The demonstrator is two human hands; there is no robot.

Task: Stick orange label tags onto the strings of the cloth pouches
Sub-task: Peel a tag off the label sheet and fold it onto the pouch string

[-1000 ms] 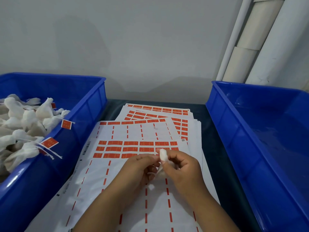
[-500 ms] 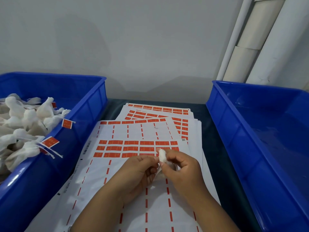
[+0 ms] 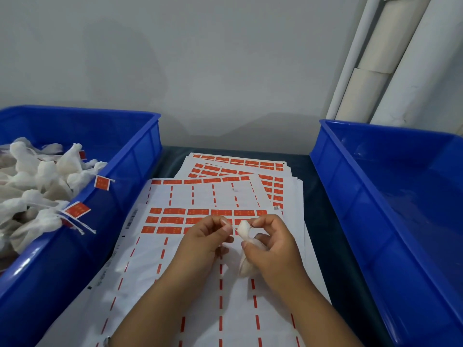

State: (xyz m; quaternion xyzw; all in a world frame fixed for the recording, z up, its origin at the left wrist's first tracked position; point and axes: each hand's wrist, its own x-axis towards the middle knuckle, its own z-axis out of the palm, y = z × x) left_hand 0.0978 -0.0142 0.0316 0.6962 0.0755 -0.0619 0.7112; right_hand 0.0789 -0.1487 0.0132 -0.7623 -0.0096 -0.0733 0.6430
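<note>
Pouch string being drawn out over the label sheets

The right hand (image 3: 273, 249) is gripping the pouch (image 3: 244, 229) while the left hand (image 3: 208, 236) is pinching its string (image 3: 235, 230); the thin string may be slipping free before any label (image 3: 172, 211) is stuck on.

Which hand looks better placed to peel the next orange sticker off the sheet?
Probably the left hand. It only pinches the thin string and hovers over the remaining orange labels. The right hand grips the cloth pouch.

I can read nothing here. The print on my orange label tags (image 3: 172, 211) is blurred. So is the barcode (image 3: 132, 219) beside them.
</note>
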